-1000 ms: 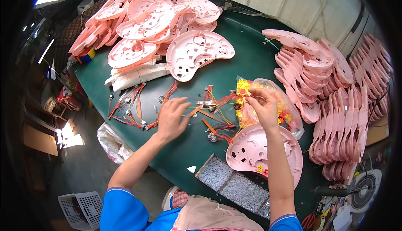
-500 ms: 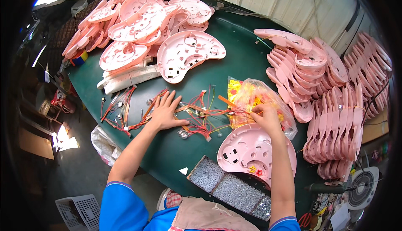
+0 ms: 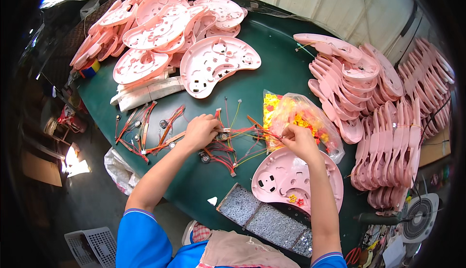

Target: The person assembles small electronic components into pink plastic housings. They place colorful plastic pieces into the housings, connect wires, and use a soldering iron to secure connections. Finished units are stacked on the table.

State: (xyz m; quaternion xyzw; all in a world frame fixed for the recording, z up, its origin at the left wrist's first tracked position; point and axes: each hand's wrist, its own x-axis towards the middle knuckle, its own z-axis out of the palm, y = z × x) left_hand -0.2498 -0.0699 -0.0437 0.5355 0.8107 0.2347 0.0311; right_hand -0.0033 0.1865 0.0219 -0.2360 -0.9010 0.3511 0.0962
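Observation:
My left hand [image 3: 200,132] is closed, its fingertips on the tangled bundle of red, orange and yellow wires [image 3: 234,160] with small connectors and round metal parts. To the right, my right hand [image 3: 300,141] pinches the end of the same wires in front of the plastic bag [image 3: 313,115] of yellow and red pieces. Strands stretch between both hands. Below my right wrist lies a pink curved plastic shell [image 3: 284,171], with a yellow and a red flower-shaped piece [image 3: 300,202] in it. More wired parts [image 3: 141,132] are spread left of my left hand.
A tray [image 3: 245,225] of small metal and clear pieces sits at the near table edge. Pink shells are piled at the back left [image 3: 160,25], and stacks of them [image 3: 388,144] stand on the right. One shell [image 3: 218,61] lies mid-table. A fan [image 3: 421,218] is at lower right.
My left hand has gone from spread flat to closed at the wires, moving slightly right. My right hand has shifted a little left and down, drawing the wires. Some wires have shifted.

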